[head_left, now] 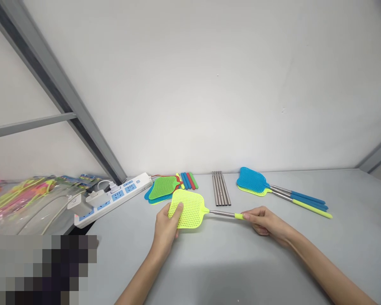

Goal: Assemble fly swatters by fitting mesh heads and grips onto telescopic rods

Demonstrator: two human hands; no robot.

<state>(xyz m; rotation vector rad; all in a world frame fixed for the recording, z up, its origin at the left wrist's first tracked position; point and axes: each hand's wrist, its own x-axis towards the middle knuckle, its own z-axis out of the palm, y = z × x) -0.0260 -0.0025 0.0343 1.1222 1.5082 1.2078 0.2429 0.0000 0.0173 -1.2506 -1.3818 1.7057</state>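
A yellow-green fly swatter (190, 209) with a perforated head lies across between my two hands, above the grey table. My left hand (167, 222) pinches the head at its left edge, thumb on top. Around the yellow-green handle grip at the other end, my right hand (263, 221) is closed; its fingers hide part of the grip. A thin metal rod (222, 213) joins head and grip. Behind my left hand lie loose swatter heads (165, 187) in green, blue and red. Beyond my right hand rest several assembled swatters (252, 180), blue and yellow-green.
Several coloured grips (189, 181) and a row of metal rods (221, 188) lie near the wall on the table (209, 267). A white power strip (114, 199) with plugs and cables stands at the left. Clear plastic bags (28, 197) with colourful items are beyond it.
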